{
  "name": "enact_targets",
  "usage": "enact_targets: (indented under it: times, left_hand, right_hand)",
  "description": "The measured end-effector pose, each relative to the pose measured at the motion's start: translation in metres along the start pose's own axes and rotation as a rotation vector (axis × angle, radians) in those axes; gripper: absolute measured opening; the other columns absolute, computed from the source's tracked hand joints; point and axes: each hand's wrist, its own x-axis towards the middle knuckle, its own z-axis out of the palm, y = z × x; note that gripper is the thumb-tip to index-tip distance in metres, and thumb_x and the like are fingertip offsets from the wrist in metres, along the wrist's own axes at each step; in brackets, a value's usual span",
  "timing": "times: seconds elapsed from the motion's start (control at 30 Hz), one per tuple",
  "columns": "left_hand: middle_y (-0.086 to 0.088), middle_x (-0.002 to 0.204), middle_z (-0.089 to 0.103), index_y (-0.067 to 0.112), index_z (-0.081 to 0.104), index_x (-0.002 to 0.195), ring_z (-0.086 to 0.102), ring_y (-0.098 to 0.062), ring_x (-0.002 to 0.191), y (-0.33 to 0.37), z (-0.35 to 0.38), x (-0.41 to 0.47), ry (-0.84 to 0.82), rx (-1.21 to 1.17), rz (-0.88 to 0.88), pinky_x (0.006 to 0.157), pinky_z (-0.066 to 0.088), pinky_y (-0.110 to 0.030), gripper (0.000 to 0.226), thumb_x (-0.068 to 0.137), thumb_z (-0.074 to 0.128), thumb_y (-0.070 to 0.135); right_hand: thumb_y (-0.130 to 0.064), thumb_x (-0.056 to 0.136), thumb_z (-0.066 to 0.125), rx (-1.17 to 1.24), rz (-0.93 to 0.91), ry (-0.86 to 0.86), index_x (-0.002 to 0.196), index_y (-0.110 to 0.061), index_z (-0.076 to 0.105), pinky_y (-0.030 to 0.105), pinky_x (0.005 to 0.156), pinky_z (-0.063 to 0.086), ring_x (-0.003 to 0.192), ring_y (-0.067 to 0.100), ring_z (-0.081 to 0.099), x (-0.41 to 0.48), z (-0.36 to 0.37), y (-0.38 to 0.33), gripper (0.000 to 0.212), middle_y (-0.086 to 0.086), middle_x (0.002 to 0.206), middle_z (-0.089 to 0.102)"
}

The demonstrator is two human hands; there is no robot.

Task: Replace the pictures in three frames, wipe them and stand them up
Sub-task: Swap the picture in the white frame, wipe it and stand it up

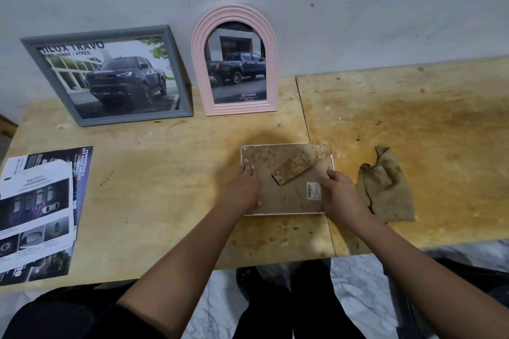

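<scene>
**Desk:** What's the surface like?

**Op:** I see a plywood table (165,201), two boards w/ a seam (304,118) running top to bottom just right of center. It's stained and patchy, darker orange toward the right. There's a plain grey wall (358,8) across the top, scuffed. Pale marbled floor (355,297) shows at the bottom edge, under the table's front.

**Desk:** Frames?

**Op:** Two stand upright against the wall: a grey frame (179,74) upper left and a pink arched frame (199,63) top center, both w/ truck pics. The third, a white frame (286,195), lies face down at center, brown backing up. Its stand flap (294,166) lies tilted across it, and there's a barcode sticker (313,191) near its right side.

**Desk:** Hands?

**Op:** The left hand (243,187) lies flat on the backing's left edge, fingers straight, gripping nothing. The right hand (340,191) is on the right edge by the sticker, fingers bent. I can't tell if it's grasping or just pressing.

**Desk:** Anything else?

**Op:** A brown cloth (385,190) sits crumpled just right of the white frame, beside the right hand. Brochures (35,209) are stacked at lower left, well apart.
</scene>
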Motion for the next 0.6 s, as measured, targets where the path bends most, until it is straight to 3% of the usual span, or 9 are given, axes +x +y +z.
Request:
enact_targets:
  times: [0.13,0.2,0.3,0.43,0.6]
  left_hand:
    - [-0.013,0.156,-0.018,0.002,-0.008,0.147,-0.009,-0.024,0.146,-0.001,-0.007,-0.009,-0.017,-0.019,0.006,0.113,0.028,-0.038,0.100,0.086,0.064,0.034]
    - [-0.019,0.154,-0.019,-0.003,-0.009,0.146,-0.009,-0.028,0.145,0.004,-0.010,-0.010,-0.023,-0.027,-0.010,0.113,0.028,-0.038,0.095,0.089,0.062,0.025]
    - [-0.024,0.152,-0.021,-0.004,-0.009,0.146,-0.011,-0.035,0.144,0.014,-0.010,-0.010,-0.048,-0.094,-0.017,0.114,0.026,-0.041,0.080,0.093,0.051,0.006]
    - [-0.019,0.152,-0.027,0.007,-0.011,0.148,-0.019,-0.036,0.142,0.018,0.004,-0.012,-0.038,-0.143,0.012,0.113,0.026,-0.044,0.077,0.095,0.045,0.009]
    - [-0.020,0.152,-0.025,0.009,-0.009,0.149,-0.016,-0.036,0.142,0.017,0.013,-0.008,0.002,-0.097,0.025,0.110,0.031,-0.042,0.073,0.098,0.042,0.014]
  right_hand:
    - [-0.014,0.078,0.071,-0.100,-0.005,-0.044,0.134,-0.011,0.047,0.031,0.103,0.041,0.132,0.025,0.032,-0.002,-0.008,-0.005,0.061,0.012,0.141,0.033]
    - [-0.015,0.081,0.067,-0.140,-0.019,-0.072,0.130,-0.012,0.048,0.031,0.097,0.045,0.127,0.024,0.037,-0.002,-0.012,-0.010,0.053,0.011,0.138,0.034]
    - [-0.010,0.083,0.063,-0.110,-0.043,-0.079,0.128,-0.007,0.048,0.032,0.096,0.046,0.126,0.027,0.038,-0.004,-0.009,-0.013,0.048,0.014,0.137,0.032]
    - [-0.001,0.086,0.055,-0.048,-0.048,-0.025,0.136,-0.006,0.042,0.028,0.098,0.041,0.132,0.031,0.037,-0.010,0.000,-0.013,0.053,0.019,0.147,0.024]
    - [-0.004,0.085,0.051,-0.084,-0.081,0.011,0.123,-0.006,0.053,0.021,0.073,0.043,0.105,0.022,0.046,-0.005,0.009,-0.009,0.038,0.009,0.120,0.039]
